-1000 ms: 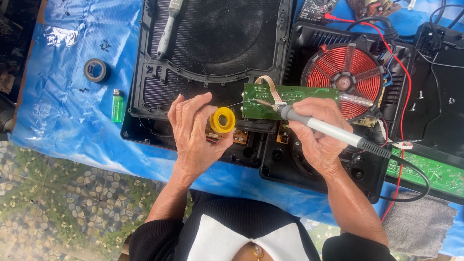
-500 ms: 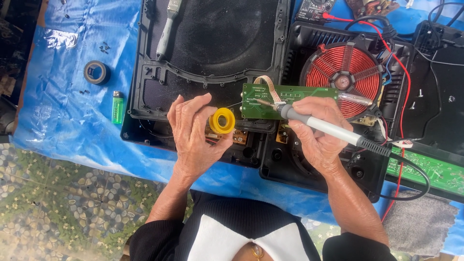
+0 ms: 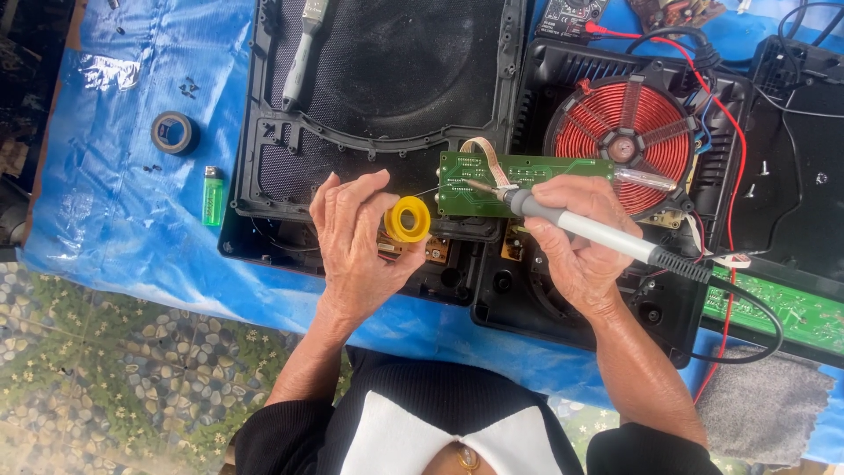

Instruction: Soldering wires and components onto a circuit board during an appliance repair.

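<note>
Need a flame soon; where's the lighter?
In the head view, the green lighter lies on the blue sheet at left, just below the tape roll, beside the black housing.

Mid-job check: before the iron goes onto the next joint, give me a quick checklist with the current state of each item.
1. Soldering iron gripped in the right hand, tip over the green circuit board: ok.
2. Yellow solder spool held in the left hand, wire reaching toward the board: ok.
3. Tip touching a pad: cannot tell, too small to see.
4. Ribbon cable away from the tip: not ok, it arches right beside it.
5. Iron's black cord free of the work area: ok, it loops off to the right.
6. Green lighter away from the iron: ok, it lies far off on the blue tarp.
</note>
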